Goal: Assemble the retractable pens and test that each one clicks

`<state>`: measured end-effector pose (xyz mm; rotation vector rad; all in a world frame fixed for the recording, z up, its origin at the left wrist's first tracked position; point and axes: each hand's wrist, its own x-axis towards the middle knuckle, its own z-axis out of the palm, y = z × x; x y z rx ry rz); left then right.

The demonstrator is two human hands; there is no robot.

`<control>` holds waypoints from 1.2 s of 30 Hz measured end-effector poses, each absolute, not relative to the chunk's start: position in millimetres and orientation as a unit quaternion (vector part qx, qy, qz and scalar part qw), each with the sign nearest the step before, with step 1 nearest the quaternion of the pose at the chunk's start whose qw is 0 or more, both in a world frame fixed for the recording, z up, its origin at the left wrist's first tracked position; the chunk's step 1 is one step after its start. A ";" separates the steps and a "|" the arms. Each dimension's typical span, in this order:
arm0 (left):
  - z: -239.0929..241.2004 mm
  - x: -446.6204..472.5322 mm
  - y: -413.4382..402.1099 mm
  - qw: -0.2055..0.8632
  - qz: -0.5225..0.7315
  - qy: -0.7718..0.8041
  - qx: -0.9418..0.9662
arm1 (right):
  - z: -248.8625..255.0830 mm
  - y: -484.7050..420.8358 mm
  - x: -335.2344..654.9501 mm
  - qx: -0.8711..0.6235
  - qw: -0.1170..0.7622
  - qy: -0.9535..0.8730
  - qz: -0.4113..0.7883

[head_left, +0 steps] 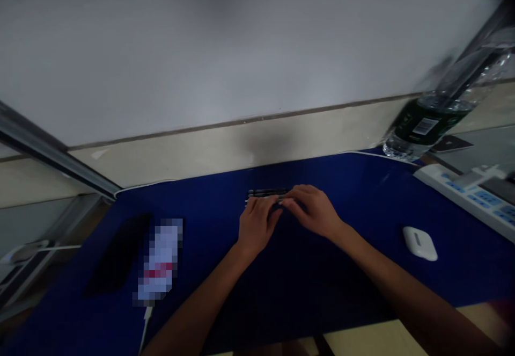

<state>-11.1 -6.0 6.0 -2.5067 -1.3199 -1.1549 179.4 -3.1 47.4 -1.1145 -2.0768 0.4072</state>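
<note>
Pens (265, 191), slim, dark, straight and faintly glossy, lie side by side on a smooth dark-blue tabletop (354, 184), partly under and just beyond the curled fingers of the bare left hand (255, 226) and bare right hand (316, 211). Their long axes run left to right, roughly along the cream wall strip (193, 154); which ends are tips is unclear. Whether either hand's bent fingers grip a pen, I cannot tell.

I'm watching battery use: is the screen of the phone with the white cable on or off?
On: the phone screen is bright pale blue, with a red band.
</note>
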 end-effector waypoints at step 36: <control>1.4 -7.7 -1.0 -0.055 -0.174 -0.395 -0.901 | 48.4 15.4 191.1 -0.119 0.608 -0.188 0.762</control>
